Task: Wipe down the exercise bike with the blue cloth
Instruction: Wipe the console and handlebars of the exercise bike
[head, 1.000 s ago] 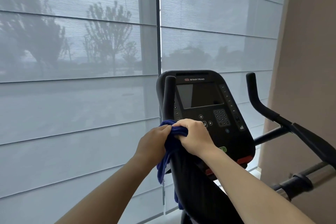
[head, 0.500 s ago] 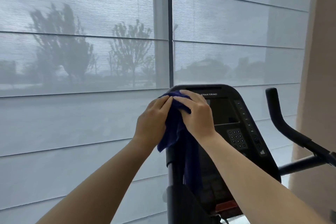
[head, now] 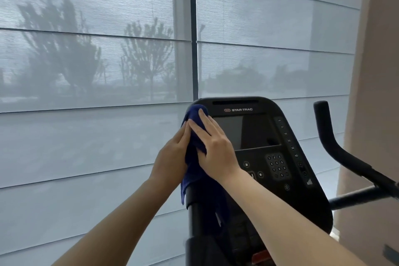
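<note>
Hidden: the left handlebar post under the cloth (head: 195, 136) cannot be made out beneath the two hands; the lower frame of the bike (head: 254, 190) runs off the bottom edge, and both forearms are cut off there too.
Window: sheer grey blinds (head: 90, 67) fill the left and centre, with dim tree shapes showing through; a dark frame bar (head: 193, 32) rises just above the fingertips.
Left hand (head: 170, 157): reaches up from lower left, palm against the left side of the cloth, fingers together and pressed flat along it.
Cloth: dark blue, bunched between the two hands at the console's upper left corner, its tail hanging below the palms over the black post.
Right hand (head: 212, 144): laid over the cloth from the right, fingers straight and close together, tips pointing up-left, pinning the fabric against the left hand.
Console (head: 259, 127): black, just right of the right-hand fingers; blank screen, number keypad (head: 277, 165) below.
Right handlebar (head: 336, 149): black, bent, well apart from both hands.
Wall (head: 375, 93): beige, far right.
</note>
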### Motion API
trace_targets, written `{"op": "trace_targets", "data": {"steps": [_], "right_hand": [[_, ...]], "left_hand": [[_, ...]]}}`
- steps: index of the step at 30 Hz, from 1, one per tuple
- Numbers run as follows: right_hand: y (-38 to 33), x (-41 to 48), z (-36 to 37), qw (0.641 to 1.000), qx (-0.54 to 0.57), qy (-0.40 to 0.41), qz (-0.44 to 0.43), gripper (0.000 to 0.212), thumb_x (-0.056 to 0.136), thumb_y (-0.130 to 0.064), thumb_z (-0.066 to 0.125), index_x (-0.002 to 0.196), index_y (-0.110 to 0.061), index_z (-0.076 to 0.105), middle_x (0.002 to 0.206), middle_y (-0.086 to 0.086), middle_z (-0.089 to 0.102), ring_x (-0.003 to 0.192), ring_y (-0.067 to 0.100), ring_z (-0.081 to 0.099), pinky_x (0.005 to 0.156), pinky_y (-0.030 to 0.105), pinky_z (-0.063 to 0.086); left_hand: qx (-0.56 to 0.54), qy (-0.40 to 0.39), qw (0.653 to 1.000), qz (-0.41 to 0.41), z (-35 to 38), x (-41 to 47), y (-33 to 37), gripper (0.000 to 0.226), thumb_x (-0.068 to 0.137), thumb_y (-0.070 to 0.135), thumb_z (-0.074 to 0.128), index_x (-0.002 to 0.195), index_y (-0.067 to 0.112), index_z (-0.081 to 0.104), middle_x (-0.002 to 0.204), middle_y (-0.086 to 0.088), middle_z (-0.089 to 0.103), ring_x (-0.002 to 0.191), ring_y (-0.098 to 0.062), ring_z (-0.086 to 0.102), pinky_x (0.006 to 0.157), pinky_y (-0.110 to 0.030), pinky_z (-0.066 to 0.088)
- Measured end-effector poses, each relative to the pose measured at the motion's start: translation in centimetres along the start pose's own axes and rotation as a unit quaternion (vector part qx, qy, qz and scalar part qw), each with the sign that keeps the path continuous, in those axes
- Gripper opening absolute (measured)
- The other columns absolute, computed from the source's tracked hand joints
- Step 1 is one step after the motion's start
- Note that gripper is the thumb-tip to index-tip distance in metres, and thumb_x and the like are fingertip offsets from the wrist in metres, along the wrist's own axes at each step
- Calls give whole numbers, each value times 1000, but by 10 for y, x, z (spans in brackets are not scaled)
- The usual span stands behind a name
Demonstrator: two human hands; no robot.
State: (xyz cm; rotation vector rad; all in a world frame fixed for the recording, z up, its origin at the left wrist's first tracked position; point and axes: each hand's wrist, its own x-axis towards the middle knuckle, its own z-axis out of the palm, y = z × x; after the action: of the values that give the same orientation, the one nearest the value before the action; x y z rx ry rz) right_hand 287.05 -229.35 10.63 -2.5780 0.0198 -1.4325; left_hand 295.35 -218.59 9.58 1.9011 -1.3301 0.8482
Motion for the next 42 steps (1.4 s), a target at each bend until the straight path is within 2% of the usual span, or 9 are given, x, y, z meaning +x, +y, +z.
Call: {"op": "trace_targets", "data": {"steps": [10,15,19,23,28,30,33,36,42], "right_hand": [[0,-46,9,998,55,-25,6,58,79,1,58,132,-19,52,147,3,39,134,20,37,111,30,31],[-3,-55,-3,992,105,-46,42,47,78,-3,61,121,-23,62,136,1,53,123,14,51,104,24,39],[-9,-55,-12,997,62,-39,9,38,78,2,64,114,-13,67,125,9,61,117,22,57,103,26,39],[-14,-31,-22,998,17,35,-55,39,73,10,67,109,-5,68,120,14,63,113,28,59,102,27,37],[-10,10,-25,991,16,125,-43,37,79,6,64,115,-4,65,126,13,59,123,23,49,107,20,29],[-3,10,-17,993,28,108,-24,42,82,5,61,123,-5,59,134,13,53,128,23,44,110,26,31],[5,-1,-1,996,60,66,-1,55,82,7,58,134,-9,48,145,12,39,135,23,36,111,32,31],[14,-1,3,995,70,73,-9,58,82,6,58,135,-12,46,147,10,36,135,21,35,110,31,32],[12,-2,5,993,98,71,6,60,82,7,58,136,-18,45,148,3,32,136,18,32,112,30,29]], "left_hand": [[9,-63,998,-10,-1,-48,1,72,87,5,53,146,24,17,145,22,13,123,-17,48,92,-23,44],[29,-109,994,12,-11,-58,3,66,88,10,54,145,24,24,150,10,30,125,-18,46,96,-21,38],[63,-139,987,43,-21,-59,6,64,91,14,52,146,21,21,152,7,26,130,-18,40,100,-27,41],[95,-95,989,53,-31,-39,10,63,93,17,51,146,16,17,153,3,23,137,-14,30,102,-29,43],[87,-13,995,51,-36,7,15,62,90,15,55,144,16,25,151,5,29,139,-14,27,94,-33,46],[66,-27,997,40,-24,15,14,63,92,13,51,146,17,19,154,5,22,139,-15,26,98,-32,44],[23,-29,999,29,-4,13,7,66,91,7,48,146,17,13,155,2,15,132,-22,38,98,-29,41],[7,5,999,45,4,13,1,67,88,1,52,144,15,19,152,-4,25,123,-28,50,93,-28,44],[-2,32,998,48,6,11,-1,65,84,-5,55,142,10,29,148,-7,34,119,-30,53,89,-24,40]]}}
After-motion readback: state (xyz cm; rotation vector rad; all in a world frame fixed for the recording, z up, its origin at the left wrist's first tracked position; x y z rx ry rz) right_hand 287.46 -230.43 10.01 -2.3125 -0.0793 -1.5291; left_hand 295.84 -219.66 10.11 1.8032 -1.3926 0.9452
